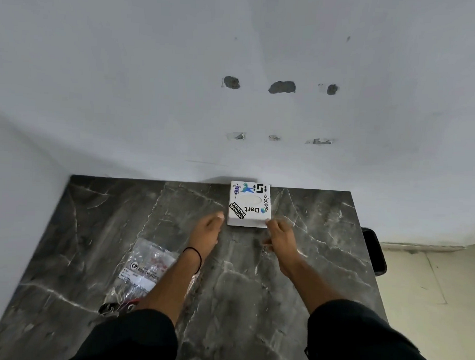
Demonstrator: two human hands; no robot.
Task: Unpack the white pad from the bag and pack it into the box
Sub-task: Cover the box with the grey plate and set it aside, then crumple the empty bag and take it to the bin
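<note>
A white square box [248, 204] covered in stickers lies flat at the far edge of the dark marble table [294, 277], against the wall. Through an oval opening in its top something white shows. My left hand [207, 229] rests just left of the box's near corner, fingers loosely apart, holding nothing. My right hand [279, 234] touches the box's near right corner with its fingertips. A crumpled clear plastic bag [142, 271] with a printed label lies on the table to the left, partly under my left forearm. I cannot make out its contents.
The white wall [234, 98] stands right behind the table, with patched holes. A black object [374, 251] sits off the table's right edge, above a pale tiled floor [430, 291]. Bare marble lies between the bag and the box.
</note>
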